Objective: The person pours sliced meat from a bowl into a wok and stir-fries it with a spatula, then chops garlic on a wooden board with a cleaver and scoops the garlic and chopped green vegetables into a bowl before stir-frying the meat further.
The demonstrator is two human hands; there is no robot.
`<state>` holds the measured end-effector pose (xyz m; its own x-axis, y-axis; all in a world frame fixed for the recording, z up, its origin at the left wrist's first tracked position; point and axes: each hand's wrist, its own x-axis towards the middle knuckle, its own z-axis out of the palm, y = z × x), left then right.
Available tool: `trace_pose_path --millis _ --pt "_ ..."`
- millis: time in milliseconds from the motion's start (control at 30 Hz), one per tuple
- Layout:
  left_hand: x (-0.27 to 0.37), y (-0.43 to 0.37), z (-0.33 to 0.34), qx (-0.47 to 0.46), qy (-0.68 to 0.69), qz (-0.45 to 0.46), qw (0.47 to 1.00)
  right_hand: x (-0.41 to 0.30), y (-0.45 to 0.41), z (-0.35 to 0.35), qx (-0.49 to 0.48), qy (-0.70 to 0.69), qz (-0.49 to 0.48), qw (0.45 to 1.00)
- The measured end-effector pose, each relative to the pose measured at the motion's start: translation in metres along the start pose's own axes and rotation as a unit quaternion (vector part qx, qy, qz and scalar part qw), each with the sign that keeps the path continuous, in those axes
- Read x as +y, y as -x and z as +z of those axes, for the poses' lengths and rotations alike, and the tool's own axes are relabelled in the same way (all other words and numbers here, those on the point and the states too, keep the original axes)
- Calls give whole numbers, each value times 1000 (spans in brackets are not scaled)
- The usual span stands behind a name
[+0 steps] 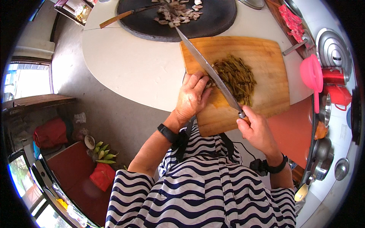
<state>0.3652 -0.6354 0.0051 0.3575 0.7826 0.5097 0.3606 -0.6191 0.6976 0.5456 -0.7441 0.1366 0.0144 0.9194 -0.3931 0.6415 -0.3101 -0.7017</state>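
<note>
My right hand (255,129) grips the handle of a large kitchen knife (206,67), whose long blade slants over the wooden cutting board (268,59) towards the wok. On the board, right of the blade, lies a pile of chopped brownish-green vegetable (236,78), perhaps pickled. My left hand (194,92) rests at the board's left edge with bent fingertips close to the blade, on some small pieces that it mostly hides. Beyond the board is a large dark wok (216,17) with sliced pale meat (182,14) and a wooden-handled spatula (117,19) in it.
The board lies on a pale rounded counter (137,68), its near end over the edge. Along the right stand a pink plastic ladle (312,71), a metal lid (333,50), a red pot (333,76) and metal bowls (322,149). Corn cobs (104,152) lie low at the left.
</note>
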Motion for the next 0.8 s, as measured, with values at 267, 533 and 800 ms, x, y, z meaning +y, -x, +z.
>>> trace_pose_path --millis 267,533,800 --pt "-3 12 -6 -1 52 10 999 3 -1 -3 -9 -152 64 986" --pt "1 13 -18 -36 28 7 999 7 -1 -4 -4 -170 45 984" --pt "-21 8 -39 59 -173 -44 982 -2 0 -6 2 -154 40 987"
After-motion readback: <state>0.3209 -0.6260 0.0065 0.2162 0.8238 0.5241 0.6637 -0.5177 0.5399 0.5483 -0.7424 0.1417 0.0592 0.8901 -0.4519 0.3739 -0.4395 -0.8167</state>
